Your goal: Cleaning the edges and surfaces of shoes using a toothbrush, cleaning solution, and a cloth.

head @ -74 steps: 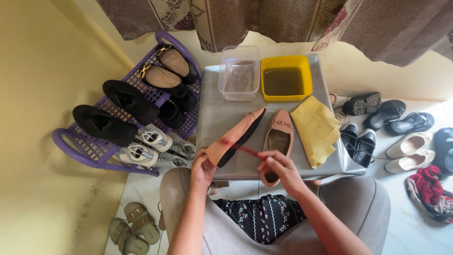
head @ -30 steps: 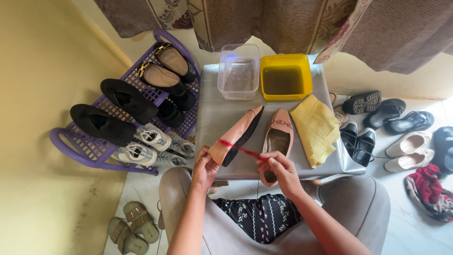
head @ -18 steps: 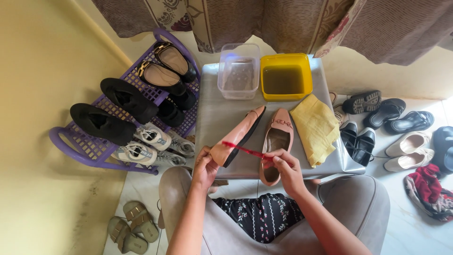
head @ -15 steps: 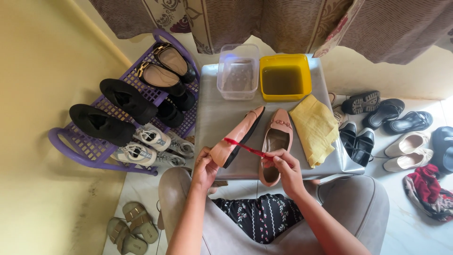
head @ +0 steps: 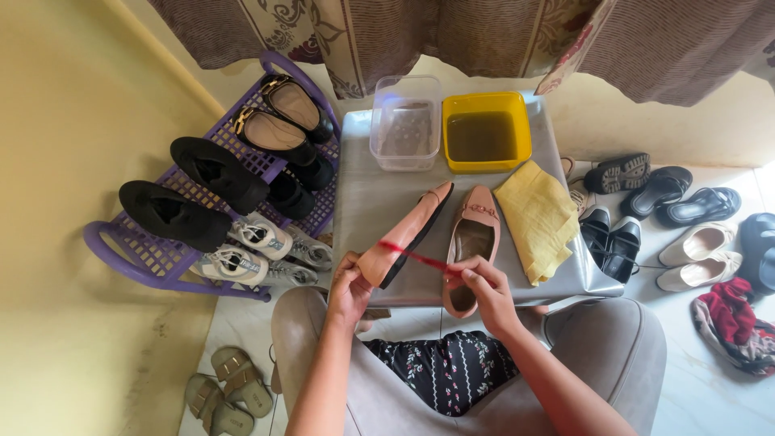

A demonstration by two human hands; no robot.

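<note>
The left hand (head: 349, 288) has its fingers wrapped tight around the heel end of a pink flat shoe (head: 404, 236), holding it tilted on its side above the grey desk (head: 363, 202). The right hand (head: 483, 287) pinches a thin red brush (head: 420, 257) between closed fingers, its far end lying against the shoe's side. The matching pink shoe (head: 472, 242) rests flat on the desk just beside a yellow cloth (head: 537, 218)
</note>
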